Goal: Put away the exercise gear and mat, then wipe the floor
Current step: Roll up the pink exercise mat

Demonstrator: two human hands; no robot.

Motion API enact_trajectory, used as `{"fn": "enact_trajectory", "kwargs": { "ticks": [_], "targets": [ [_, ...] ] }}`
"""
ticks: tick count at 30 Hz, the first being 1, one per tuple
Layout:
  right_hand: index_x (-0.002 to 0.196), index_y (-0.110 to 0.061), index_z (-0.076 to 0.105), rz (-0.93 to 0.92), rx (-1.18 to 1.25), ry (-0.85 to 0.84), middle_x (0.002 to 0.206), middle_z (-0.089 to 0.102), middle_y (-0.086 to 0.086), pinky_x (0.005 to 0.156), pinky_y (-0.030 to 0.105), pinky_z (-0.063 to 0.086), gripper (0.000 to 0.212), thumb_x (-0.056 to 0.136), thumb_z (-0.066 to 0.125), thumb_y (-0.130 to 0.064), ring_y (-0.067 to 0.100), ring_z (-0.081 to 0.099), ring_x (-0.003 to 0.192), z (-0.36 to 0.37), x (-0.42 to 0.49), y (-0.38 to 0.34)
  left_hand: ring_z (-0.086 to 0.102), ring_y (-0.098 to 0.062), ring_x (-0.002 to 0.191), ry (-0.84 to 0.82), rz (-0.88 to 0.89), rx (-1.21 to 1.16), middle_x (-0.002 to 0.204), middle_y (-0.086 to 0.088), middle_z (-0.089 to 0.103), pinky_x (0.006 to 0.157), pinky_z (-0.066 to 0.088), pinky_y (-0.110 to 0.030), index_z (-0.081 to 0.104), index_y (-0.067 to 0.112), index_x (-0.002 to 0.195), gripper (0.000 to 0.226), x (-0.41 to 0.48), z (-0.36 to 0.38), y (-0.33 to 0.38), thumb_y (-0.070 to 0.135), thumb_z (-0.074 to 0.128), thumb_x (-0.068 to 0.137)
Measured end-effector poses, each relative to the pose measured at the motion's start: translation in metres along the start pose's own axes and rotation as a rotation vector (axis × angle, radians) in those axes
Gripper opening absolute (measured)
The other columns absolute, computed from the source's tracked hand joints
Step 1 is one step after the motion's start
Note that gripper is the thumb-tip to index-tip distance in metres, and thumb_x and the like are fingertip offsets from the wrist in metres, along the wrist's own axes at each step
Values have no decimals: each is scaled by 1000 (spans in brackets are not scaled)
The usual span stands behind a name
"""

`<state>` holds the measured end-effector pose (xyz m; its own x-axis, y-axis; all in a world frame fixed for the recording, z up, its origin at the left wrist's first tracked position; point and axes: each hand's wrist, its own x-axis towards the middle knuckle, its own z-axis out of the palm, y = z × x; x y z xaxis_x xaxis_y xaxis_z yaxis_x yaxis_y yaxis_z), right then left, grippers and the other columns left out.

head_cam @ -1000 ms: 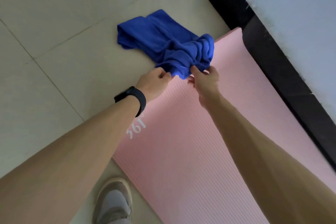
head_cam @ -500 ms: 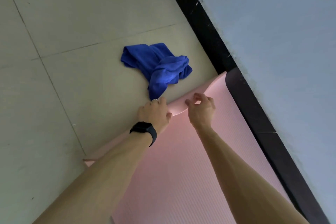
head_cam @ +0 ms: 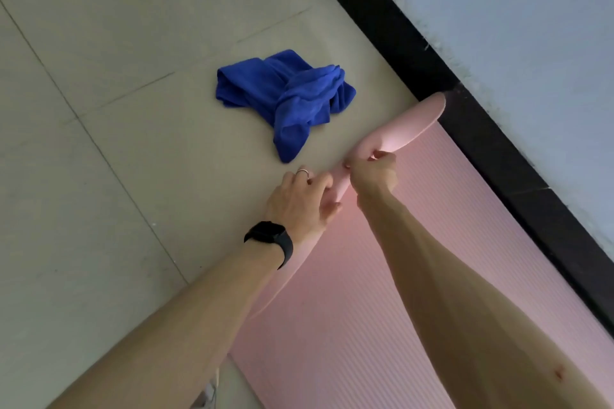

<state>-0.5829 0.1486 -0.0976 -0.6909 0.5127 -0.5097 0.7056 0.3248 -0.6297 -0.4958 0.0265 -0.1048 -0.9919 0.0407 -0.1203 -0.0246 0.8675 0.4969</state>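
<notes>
From the head camera we look down on a pink mat (head_cam: 332,325) that lies flat on the tiled floor (head_cam: 133,143). Its right side runs along the black skirting (head_cam: 415,53) at the foot of a pale wall (head_cam: 531,26). The mat's far end (head_cam: 398,129) is lifted off the floor and bent back over the ribbed top into a loose, shallow curl, with its far corner reaching up against the skirting.

We see both bare arms stretched forward to that curl. The left hand (head_cam: 300,199) is at the nearer part of the curled edge, with its fingers bent over the fold and its thumb pressed against the near side, so it is holding the mat. It has a thin ring (head_cam: 303,171) on one finger and a black watch (head_cam: 270,241) on the wrist. The right hand (head_cam: 375,176) is just beside it, a little further along the edge. Its fingertips are tucked into the fold and pinch the mat's lip tight. The two hands are close together, almost touching.

A crumpled blue cloth (head_cam: 285,100) lies on the bare floor just beyond the hands. It is near the curled end but clear of the mat, with one tail of it pointing toward the left hand.
</notes>
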Motion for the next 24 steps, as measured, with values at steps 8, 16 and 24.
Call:
{"fn": "enact_trajectory", "kwargs": {
  "ticks": [8, 16, 24],
  "targets": [
    [118, -28, 65, -65, 19, -32, 106, 72, -5, 88, 39, 57, 46, 76, 81, -40, 17, 69, 92, -22, 1, 35, 59, -25, 104, -321, -161, -124, 119, -2, 60, 84, 53, -40, 52, 27, 133, 53, 23, -10, 8, 42, 65, 84],
    [149, -45, 28, -700, -714, 135, 160, 18, 2, 94, 44, 49, 61, 96, 58, -40, 29, 39, 129, -65, -19, 79, 52, -31, 101, -114, 126, 209, 121, -7, 56, 69, 45, -38, 58, 24, 121, 49, -17, 25, 42, 33, 78, 77],
    [147, -40, 39, -797, -813, 8, 164, 18, 0, 97, 52, 51, 47, 101, 47, -45, 33, 37, 140, -98, -4, 106, 44, -24, 127, -188, 56, -103, 138, 0, 50, 101, 42, -35, 41, 26, 147, 67, -17, 6, 29, 44, 65, 87]
  ]
}}
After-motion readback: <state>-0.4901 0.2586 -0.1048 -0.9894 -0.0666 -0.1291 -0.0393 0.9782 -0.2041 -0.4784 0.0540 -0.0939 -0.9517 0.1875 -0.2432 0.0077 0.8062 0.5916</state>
